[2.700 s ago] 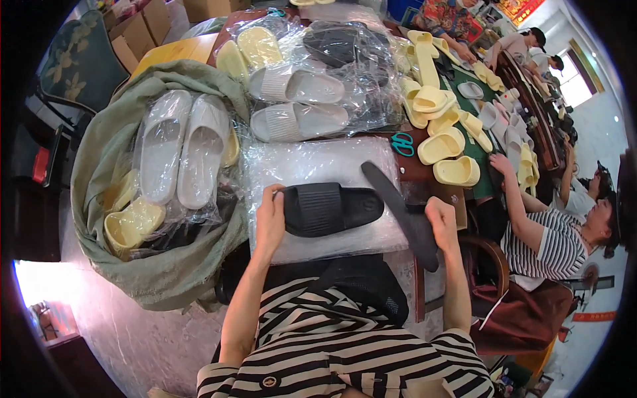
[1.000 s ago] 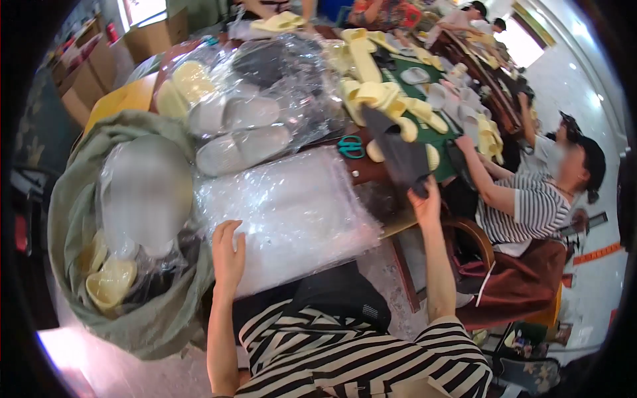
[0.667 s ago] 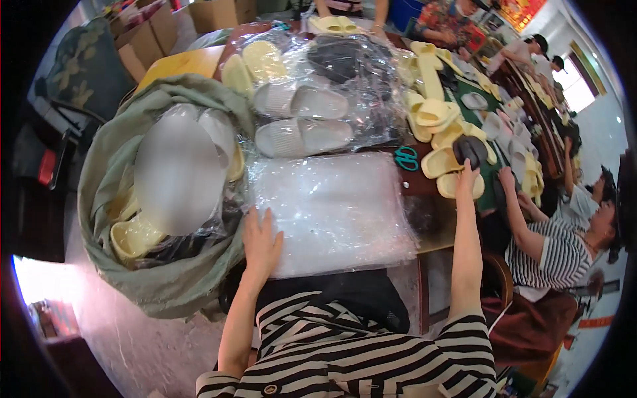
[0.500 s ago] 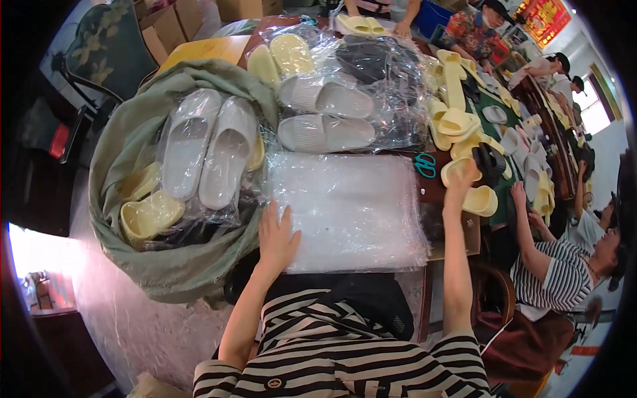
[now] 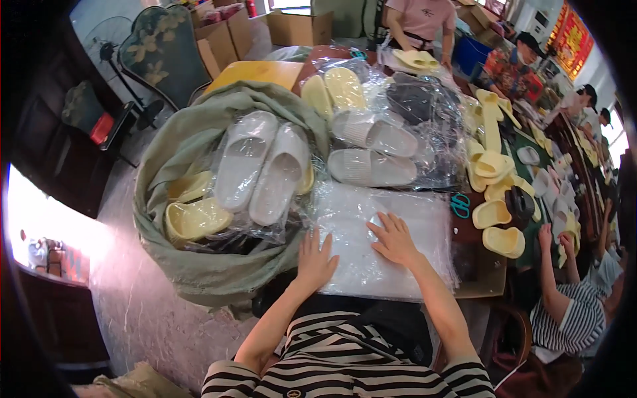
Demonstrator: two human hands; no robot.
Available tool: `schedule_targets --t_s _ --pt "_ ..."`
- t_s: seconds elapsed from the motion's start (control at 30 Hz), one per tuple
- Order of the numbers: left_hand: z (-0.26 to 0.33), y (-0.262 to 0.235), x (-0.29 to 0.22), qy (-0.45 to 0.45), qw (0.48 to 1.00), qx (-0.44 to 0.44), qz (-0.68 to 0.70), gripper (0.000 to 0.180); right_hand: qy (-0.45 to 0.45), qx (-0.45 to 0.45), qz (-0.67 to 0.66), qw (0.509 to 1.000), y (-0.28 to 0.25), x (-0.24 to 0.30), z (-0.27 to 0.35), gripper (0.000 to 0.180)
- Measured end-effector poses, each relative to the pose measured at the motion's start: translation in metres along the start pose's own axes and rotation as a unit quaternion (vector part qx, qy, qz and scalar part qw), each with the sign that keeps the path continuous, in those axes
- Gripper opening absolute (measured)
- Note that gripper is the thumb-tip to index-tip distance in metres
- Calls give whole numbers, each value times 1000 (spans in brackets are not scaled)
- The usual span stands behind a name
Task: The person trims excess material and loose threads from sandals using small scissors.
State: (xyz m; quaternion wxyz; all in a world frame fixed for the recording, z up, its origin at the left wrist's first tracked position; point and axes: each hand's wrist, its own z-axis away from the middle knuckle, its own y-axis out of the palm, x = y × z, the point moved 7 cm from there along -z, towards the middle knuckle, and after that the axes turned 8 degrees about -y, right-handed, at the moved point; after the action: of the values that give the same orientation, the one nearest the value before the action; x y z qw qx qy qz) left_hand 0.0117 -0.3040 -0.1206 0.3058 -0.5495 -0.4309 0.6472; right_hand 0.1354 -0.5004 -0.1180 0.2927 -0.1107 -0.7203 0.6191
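A stack of clear plastic bags (image 5: 424, 265) lies in front of me at the table's near edge. My left hand (image 5: 317, 262) rests on its left side, fingers spread and holding nothing. Flat on the middle of the stack is my right hand (image 5: 396, 241), also empty with its fingers apart. Grey slippers (image 5: 371, 168) in clear wrapping lie just beyond the bags. Right of the stack are teal-handled scissors (image 5: 460, 205) and loose yellow slippers (image 5: 492, 213), with a black slipper (image 5: 519, 203) beside them.
To my left stands a green woven sack (image 5: 154, 219), holding wrapped grey slippers (image 5: 247, 161) and yellow ones (image 5: 197, 220). A cardboard box (image 5: 483, 286) sits below the table's right edge. Co-workers sit along the right side; a person in pink (image 5: 421, 23) stands at the far end.
My right hand has left the yellow slipper on the right and come over onto the bag stack. My left hand stays at the stack's left side. The whole view has shifted.
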Motion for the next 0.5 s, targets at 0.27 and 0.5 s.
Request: schedule_targets --t_s 0.27,0.5 --pt "0 -116 -10 86 965 -239 -58 60 15 -1 2 1000 4 -3 -4 59" --pt "-17 -138 54 14 921 -303 -242 30 7 2 7 1000 7 -3 -6 59"
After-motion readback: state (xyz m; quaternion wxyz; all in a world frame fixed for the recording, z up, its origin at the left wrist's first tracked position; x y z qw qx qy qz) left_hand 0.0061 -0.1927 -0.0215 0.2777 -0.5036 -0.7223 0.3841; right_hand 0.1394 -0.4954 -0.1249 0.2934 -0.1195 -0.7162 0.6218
